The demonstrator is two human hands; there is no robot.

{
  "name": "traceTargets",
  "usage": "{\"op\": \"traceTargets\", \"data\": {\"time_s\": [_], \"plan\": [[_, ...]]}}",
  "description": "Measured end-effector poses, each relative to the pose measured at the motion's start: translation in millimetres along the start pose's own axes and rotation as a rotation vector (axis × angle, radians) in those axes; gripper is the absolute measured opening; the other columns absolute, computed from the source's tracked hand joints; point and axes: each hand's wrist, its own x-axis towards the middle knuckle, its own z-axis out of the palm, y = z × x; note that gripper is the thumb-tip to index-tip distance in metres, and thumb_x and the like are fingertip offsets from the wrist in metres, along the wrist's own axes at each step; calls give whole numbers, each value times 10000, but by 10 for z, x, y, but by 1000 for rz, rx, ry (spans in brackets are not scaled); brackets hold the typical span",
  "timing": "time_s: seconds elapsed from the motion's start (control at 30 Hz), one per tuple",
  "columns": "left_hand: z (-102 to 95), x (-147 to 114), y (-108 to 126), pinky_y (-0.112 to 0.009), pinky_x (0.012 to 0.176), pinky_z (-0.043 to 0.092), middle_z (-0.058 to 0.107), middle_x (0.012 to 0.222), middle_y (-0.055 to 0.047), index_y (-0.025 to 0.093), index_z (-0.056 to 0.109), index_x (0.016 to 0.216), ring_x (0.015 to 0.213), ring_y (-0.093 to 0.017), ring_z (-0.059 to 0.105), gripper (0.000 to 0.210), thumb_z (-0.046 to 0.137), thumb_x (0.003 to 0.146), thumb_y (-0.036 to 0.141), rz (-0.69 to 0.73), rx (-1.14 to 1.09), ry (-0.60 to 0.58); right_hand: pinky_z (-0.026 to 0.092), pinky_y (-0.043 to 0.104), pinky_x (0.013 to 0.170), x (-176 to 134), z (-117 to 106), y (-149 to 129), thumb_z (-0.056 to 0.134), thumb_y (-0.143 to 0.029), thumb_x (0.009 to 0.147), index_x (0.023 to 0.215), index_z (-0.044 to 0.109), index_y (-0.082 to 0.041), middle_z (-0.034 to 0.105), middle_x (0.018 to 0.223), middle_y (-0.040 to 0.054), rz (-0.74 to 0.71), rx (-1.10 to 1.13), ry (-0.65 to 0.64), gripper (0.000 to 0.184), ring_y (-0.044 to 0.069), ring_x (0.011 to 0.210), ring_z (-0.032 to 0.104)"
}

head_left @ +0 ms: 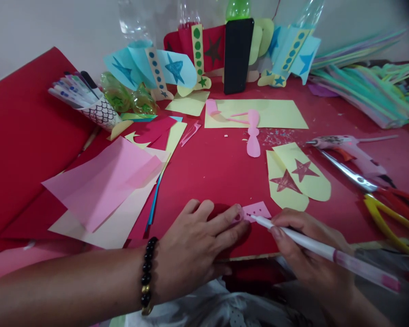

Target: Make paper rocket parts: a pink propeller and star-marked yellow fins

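Note:
A small pink paper strip (259,210) with a short row of dark dots lies near the table's front edge. My left hand (199,243) is stretched out flat, its fingertips pressing the strip down at its left end; part of the strip is hidden beneath them. Between the thumb and fingers of my right hand (310,254) is a white felt-tip pen (308,243) with a pink end, its tip touching the strip beside the dots. To the right lie two pale yellow cutouts, a front one (282,181) and a rear one (303,170), both with dark red stars.
Scissors (371,193) and a pink glue gun (352,150) lie at the right. Pink paper (105,181) tops a stack at the left, near a pen cup (100,111). A black phone (238,56) stands at the back among paper-covered bottles. Pink cutouts (254,131) lie mid-table.

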Motion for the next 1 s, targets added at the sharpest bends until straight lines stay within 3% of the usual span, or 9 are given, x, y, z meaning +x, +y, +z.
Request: {"op": "traceTargets", "data": {"time_s": [0.2, 0.47, 1.0], "plan": [[-8, -6, 5, -396, 824, 371, 284, 1565, -12, 313, 304, 1496, 1014, -235, 425, 779, 580, 842, 634, -5, 11, 7, 513, 255, 600, 46, 11, -22, 596, -184, 858, 910, 588, -225, 682, 779, 0, -24, -32, -8, 67, 138, 618, 650], [1, -5, -2, -416, 813, 370, 291, 1567, 51, 303, 318, 1495, 1003, -238, 397, 769, 596, 846, 609, -8, -19, 4, 504, 247, 633, 47, 4, -1, 596, -178, 863, 924, 590, -215, 679, 798, 5, -18, -55, -6, 72, 131, 654, 645], [9, -1, -6, -424, 804, 353, 289, 1569, 55, 302, 316, 1496, 1004, -243, 394, 720, 529, 886, 618, -8, -13, 0, 448, 240, 544, 74, -7, -20, 590, -204, 873, 900, 589, -220, 671, 753, -14, 0, -76, -24, 31, 115, 590, 616]]}}
